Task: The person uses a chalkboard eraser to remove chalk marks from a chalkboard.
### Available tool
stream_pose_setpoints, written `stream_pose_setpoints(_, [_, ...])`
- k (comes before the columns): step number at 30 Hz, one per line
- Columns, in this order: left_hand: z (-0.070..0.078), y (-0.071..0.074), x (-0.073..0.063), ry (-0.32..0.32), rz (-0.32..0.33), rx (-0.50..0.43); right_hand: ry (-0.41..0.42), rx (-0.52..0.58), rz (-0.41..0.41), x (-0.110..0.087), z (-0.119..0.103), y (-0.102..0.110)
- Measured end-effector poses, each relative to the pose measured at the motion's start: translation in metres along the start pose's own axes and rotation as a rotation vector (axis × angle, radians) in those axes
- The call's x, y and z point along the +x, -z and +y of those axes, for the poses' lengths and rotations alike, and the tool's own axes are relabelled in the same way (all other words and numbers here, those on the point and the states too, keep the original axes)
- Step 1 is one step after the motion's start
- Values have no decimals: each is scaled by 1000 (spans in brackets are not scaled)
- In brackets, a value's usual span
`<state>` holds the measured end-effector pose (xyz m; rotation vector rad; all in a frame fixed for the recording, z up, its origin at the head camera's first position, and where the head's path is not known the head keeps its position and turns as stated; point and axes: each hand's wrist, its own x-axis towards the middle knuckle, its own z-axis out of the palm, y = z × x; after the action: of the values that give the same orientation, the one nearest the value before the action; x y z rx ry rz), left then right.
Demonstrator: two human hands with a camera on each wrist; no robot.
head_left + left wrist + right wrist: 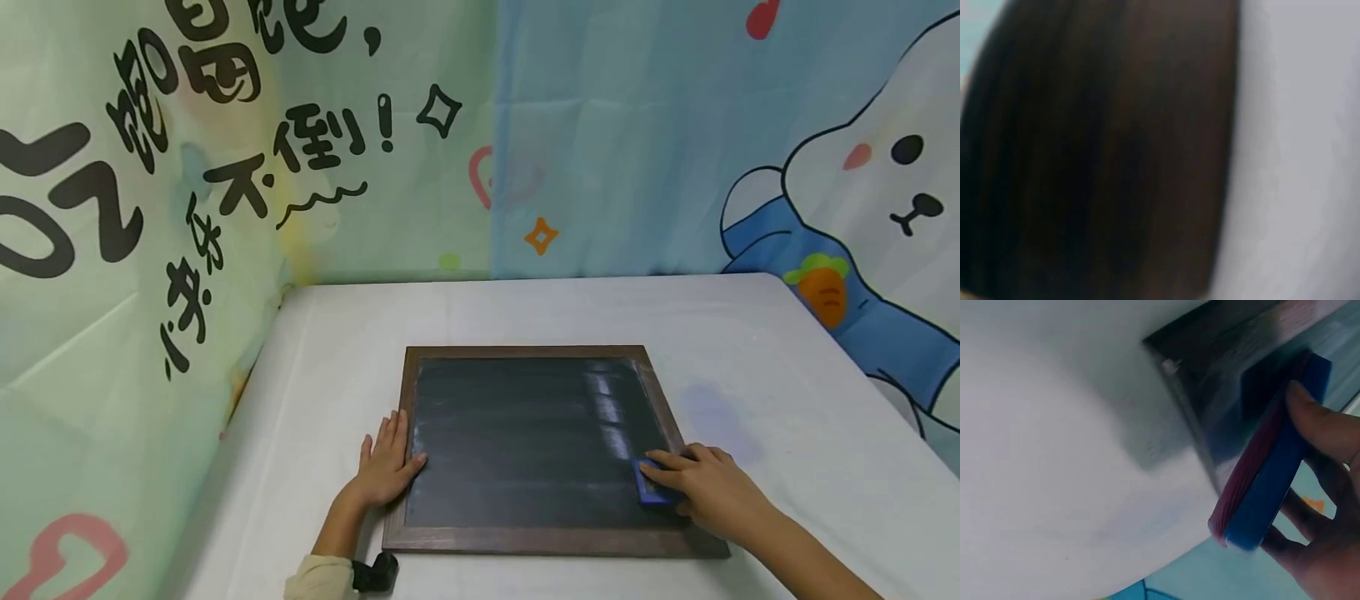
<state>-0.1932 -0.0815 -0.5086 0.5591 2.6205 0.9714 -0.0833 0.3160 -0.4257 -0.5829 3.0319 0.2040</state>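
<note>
A chalkboard with a dark surface and brown wooden frame lies flat on the white table. My left hand rests on its left frame edge, fingers straight and pointing away, thumb reaching onto the dark surface. A blue board eraser with a reddish-purple underside is at the board's lower right, gripped by my right hand. The right wrist view shows the thumb on one side of the eraser and fingers on the other. Close up and blurred, the brown frame fills much of the left wrist view; no hand shows there.
The white table extends around the board on all sides. Behind it hangs a printed cloth backdrop with lettering and a cartoon bear. A black band sits on my left wrist, by the board's lower left corner.
</note>
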Motion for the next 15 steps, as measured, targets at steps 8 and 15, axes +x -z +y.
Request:
stream_pose_setpoints(8, [1, 0, 0, -9, 26, 4, -74, -174, 21, -20, 17, 6])
stream_pose_setpoints(15, [1, -3, -1, -12, 27, 3, -404, -88, 10, -27, 55, 31])
